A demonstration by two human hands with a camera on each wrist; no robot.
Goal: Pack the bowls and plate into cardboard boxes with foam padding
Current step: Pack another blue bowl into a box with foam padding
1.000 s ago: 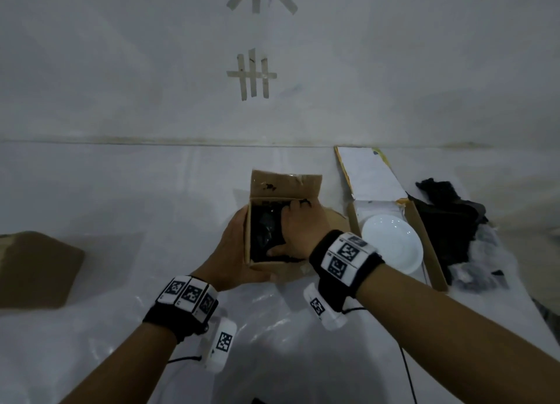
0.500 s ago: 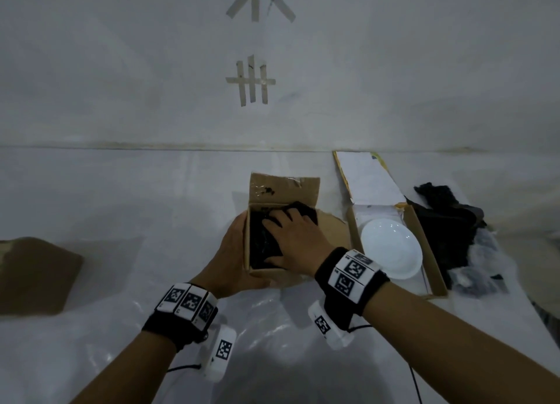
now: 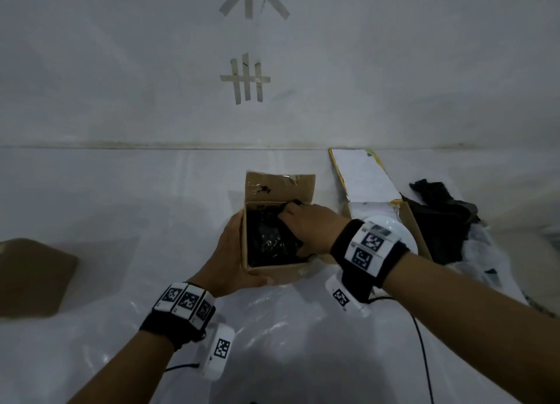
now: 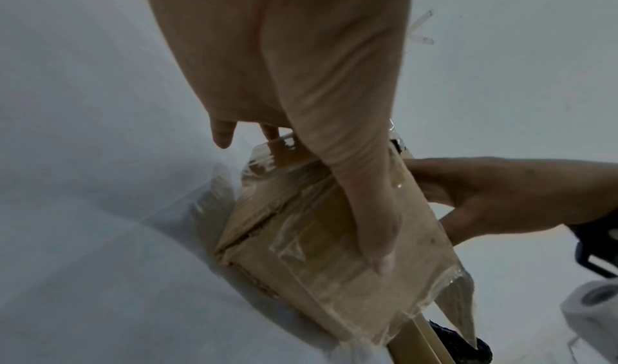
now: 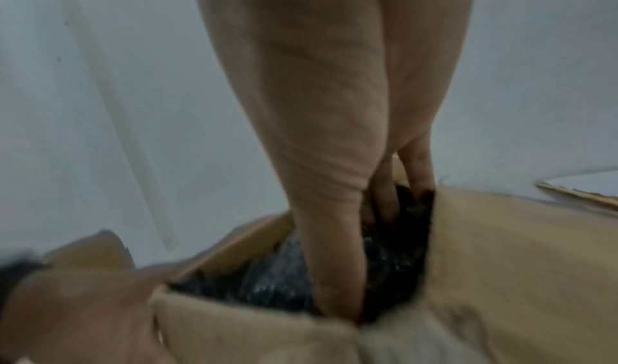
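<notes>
Two boxes: open on the table (image 3: 121, 191).
Far left: a brown cardboard piece (image 3: 33, 276) lies flat.
Left hand (image 3: 233, 252): grips the small box (image 3: 272, 271) by its left wall, thumb along the near side.
Small box: filled with black foam (image 3: 266, 240).
Right hand (image 3: 309, 231): fingers curled down into the foam at the far right corner, pressing it.
Right box (image 3: 419, 234): holds a white plate (image 3: 397, 231).
Far right: loose black foam pile (image 3: 442, 215).
</notes>
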